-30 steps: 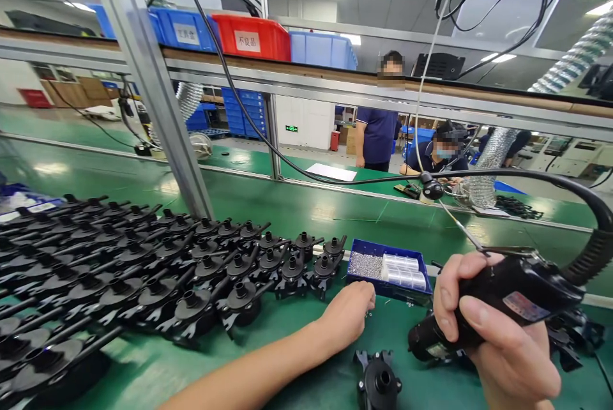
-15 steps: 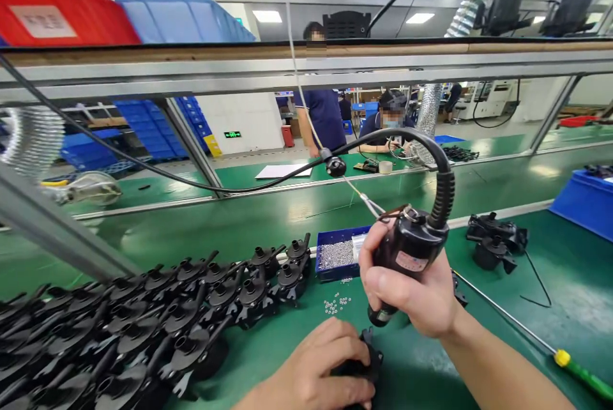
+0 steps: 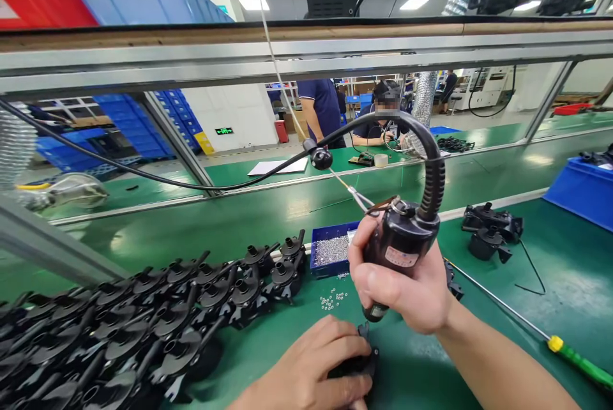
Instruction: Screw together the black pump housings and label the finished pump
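The right hand [image 3: 407, 288] is clamped round a black electric screwdriver [image 3: 397, 247], which stands nearly upright with its tip pointing down, just in front of the small blue tray [image 3: 330, 250] of screws on the green bench [image 3: 565, 269]. A thick ribbed cable arches up from the top of the tool and back over the tray. The left hand [image 3: 311, 365] lies nearer me than the tray, its fingers curled down over a black pump housing [image 3: 361, 359] that sits on the bench directly under the screwdriver's tip. Most of that housing is hidden by the hand. I cannot tell whether the tip touches it.

A scatter of loose screws [image 3: 332, 299] lies on the bench just in front of the tray, between it and the left hand. To the left of the tray, rows of black housings [image 3: 167, 314] are packed close together. Well to the right of the tray rest two more black parts [image 3: 488, 231]. Beyond them is a blue bin [image 3: 582, 189]. A green-handled screwdriver [image 3: 579, 362] lies in front of them. Beyond the tray, across the line, one person sits at the far bench and another stands beside them.
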The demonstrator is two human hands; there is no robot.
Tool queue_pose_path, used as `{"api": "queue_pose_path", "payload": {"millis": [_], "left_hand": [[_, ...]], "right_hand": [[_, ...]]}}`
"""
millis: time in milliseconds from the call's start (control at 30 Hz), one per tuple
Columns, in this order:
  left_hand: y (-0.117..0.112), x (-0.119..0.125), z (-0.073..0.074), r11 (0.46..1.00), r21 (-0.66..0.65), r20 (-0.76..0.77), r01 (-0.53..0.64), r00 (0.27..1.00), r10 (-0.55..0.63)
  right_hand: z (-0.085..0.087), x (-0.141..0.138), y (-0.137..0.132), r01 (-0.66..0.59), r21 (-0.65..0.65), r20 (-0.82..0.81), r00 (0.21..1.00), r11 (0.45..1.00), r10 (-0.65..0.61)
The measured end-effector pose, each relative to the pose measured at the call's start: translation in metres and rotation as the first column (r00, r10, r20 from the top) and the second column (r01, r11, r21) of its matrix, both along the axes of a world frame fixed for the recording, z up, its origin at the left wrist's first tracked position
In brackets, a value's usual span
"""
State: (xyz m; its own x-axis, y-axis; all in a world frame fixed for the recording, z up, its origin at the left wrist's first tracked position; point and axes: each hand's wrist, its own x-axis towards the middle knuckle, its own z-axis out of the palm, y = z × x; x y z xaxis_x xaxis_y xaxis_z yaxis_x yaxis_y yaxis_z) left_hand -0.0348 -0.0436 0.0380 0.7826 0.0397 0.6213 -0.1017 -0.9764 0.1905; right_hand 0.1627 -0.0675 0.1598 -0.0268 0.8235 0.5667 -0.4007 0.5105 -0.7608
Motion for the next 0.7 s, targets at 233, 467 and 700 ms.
{"api": "queue_pose_path", "payload": {"millis": [233,467,700], "left_hand": [[-0.008,-0.001,0.013,0.999,0.013,-0.062,-0.050,0.997,0.050],[-0.012,0.004,0.012,0.991,0.132,-0.062,-0.014,0.998,0.022],[-0.006,-0.002,0.017,1.000,0.008,-0.171,-0.003,0.985,0.005]], "right_hand": [[-0.001,0.002,0.000,-0.002,-0.002,0.008,1.000,1.000,0.002],[0.001,0.002,-0.001,0.011,0.014,0.032,0.999,1.000,-0.012],[-0.001,0.004,-0.001,-0.004,-0.003,0.025,1.000,1.000,0.004]]}}
